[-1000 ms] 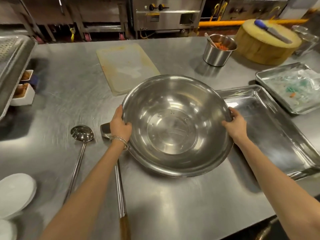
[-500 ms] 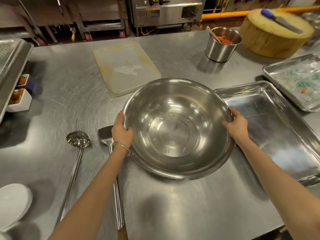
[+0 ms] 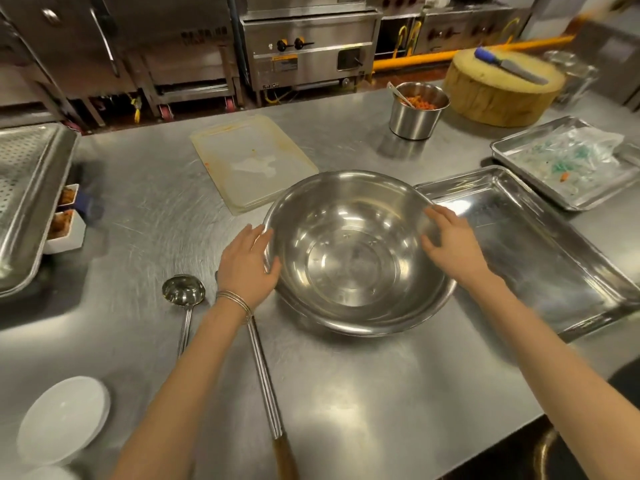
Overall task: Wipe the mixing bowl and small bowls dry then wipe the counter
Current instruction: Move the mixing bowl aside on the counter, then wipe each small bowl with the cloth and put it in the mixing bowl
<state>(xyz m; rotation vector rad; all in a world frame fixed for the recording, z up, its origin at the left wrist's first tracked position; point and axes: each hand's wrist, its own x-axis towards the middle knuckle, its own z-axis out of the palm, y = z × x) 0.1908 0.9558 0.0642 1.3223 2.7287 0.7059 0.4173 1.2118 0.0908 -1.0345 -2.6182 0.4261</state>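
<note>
As the mixing bowl (image 3: 349,271) sits upright on the counter (image 3: 346,393) squarely between the 2 hands, the left hand (image 3: 246,268) rests loose-fingered at its left rim and the right hand (image 3: 453,249) spreads over its right rim; both are equally near, neither gripping.

Commercial kitchen, stainless steel oven (image 3: 308,64) with two black-and-yellow knobs (image 3: 291,45) along the back, steel cabinets (image 3: 166,46) on legs beside it, yellow pipe (image 3: 415,61) behind, reddish-brown floor (image 3: 204,110), warm overhead light.
</note>
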